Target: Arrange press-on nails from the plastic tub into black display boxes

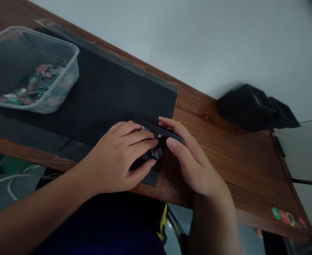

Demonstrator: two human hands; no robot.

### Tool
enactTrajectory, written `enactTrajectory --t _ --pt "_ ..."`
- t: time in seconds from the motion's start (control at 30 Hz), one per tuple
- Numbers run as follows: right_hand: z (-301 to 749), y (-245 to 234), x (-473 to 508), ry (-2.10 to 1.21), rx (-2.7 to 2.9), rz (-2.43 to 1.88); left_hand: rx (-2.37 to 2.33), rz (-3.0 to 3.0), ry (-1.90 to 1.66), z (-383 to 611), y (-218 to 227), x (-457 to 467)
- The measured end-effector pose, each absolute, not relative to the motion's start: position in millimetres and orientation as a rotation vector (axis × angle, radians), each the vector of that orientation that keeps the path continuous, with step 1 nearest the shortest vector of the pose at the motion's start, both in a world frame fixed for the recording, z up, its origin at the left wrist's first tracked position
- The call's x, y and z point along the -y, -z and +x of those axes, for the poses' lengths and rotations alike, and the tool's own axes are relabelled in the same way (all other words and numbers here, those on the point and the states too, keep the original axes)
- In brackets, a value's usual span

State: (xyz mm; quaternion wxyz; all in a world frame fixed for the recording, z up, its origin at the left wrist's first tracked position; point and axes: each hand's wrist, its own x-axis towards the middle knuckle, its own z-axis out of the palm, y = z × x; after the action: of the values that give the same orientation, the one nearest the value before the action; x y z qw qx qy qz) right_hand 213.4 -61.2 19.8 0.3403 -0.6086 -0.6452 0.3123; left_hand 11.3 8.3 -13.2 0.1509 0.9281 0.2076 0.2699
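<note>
A small black box-like object (170,132) lies at the right end of the black mat, and its straight raised edge faces the wall. Dark, shiny pieces (158,153) show inside or in front of it, too dim to name. My left hand (120,154) reaches over them from the left, fingers curved down and thumb at the near side; what it grips is hidden beneath. At the right end, my right hand (191,156) pinches the object's raised edge, thumb on the near side and fingers behind.
A clear plastic tub (74,53) with several small coloured pieces stands on the black mat (113,85) at left. Black angular boxes (246,106) sit against the wall (172,39). Small round coloured discs (283,216) lie near the wooden table's (241,170) right corner. White cables (15,177) hang below.
</note>
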Motion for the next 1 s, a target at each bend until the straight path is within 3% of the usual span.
enactTrajectory --t 1.0 --pt "212.5 -22.8 61.9 -0.784 1.702 -1.606 -0.671 2.715 -0.696 14.8 13.0 -8.8"
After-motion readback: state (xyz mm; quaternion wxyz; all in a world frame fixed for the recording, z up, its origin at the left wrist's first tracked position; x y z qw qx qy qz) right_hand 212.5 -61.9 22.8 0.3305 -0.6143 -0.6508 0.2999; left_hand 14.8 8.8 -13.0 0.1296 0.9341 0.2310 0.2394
